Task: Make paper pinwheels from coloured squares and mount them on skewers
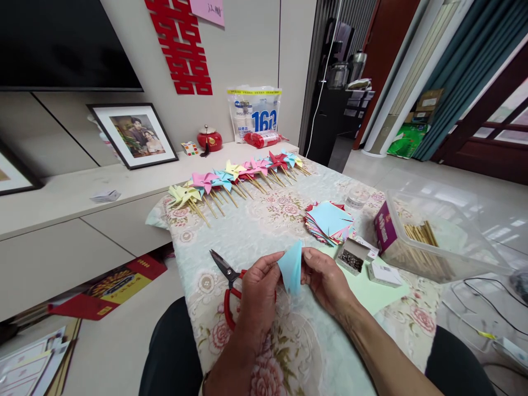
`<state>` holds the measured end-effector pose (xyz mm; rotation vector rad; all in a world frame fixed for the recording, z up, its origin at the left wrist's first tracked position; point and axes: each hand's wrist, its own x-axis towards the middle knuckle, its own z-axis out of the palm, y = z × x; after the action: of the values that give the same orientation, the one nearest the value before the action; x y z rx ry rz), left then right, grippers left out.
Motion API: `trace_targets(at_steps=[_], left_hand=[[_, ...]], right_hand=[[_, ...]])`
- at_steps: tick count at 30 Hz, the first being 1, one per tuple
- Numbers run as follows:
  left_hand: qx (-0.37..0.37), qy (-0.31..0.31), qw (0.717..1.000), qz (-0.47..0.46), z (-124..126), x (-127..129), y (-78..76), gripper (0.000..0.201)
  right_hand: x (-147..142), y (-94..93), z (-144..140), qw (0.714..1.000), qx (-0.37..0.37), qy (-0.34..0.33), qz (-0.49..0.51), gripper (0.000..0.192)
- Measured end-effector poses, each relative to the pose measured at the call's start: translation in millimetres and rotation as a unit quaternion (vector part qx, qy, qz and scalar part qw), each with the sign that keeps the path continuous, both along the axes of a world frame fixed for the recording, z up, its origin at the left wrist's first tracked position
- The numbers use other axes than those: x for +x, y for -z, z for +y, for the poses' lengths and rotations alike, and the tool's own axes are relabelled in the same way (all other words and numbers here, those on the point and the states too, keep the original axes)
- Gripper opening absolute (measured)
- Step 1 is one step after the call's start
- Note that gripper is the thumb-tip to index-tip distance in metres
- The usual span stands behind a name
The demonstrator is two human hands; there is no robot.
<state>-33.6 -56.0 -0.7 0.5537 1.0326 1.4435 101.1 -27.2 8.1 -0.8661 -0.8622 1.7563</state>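
Both of my hands pinch a folded light blue paper square (291,269) above the floral tablecloth (264,225). My left hand (258,294) holds its left edge, my right hand (325,280) its right edge. Red-handled scissors (226,280) lie on the cloth just left of my left hand, blades pointing away. A stack of coloured paper squares (329,223) sits beyond my right hand. A small open box of pins (351,257) lies to the right of it.
A row of finished paper pinwheels on wooden sticks (237,179) lines the table's far edge. A clear plastic tub of sticks (429,242) stands at the right, a tape roll (357,197) behind the paper stack. A low cabinet with framed photos (134,135) runs along the wall.
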Motion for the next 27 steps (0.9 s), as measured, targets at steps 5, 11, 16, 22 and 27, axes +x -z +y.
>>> trace_targets(at_steps=[5,11,16,22,27], left_hand=[[-0.003,-0.004,1.0,0.013,0.0,-0.4,0.4,0.028],[-0.001,0.015,1.0,0.02,-1.3,-0.6,3.4,0.028],[0.006,0.019,0.999,0.04,-0.5,-0.5,6.0,0.028],[0.019,0.038,0.998,0.052,-3.2,3.4,-3.7,0.026],[0.022,0.055,0.997,0.053,-3.7,4.4,-8.1,0.031]], right_hand=[[0.3,-0.1,0.6,1.0,-0.01,0.004,-0.018,0.027],[0.0,-0.9,-1.2,0.999,-0.009,0.017,-0.027,0.023],[-0.7,-3.2,-1.9,0.999,-0.011,0.021,-0.027,0.023],[-1.3,0.8,0.6,0.995,0.021,0.065,-0.076,0.027],[-0.5,3.2,1.2,0.994,0.019,0.074,-0.083,0.027]])
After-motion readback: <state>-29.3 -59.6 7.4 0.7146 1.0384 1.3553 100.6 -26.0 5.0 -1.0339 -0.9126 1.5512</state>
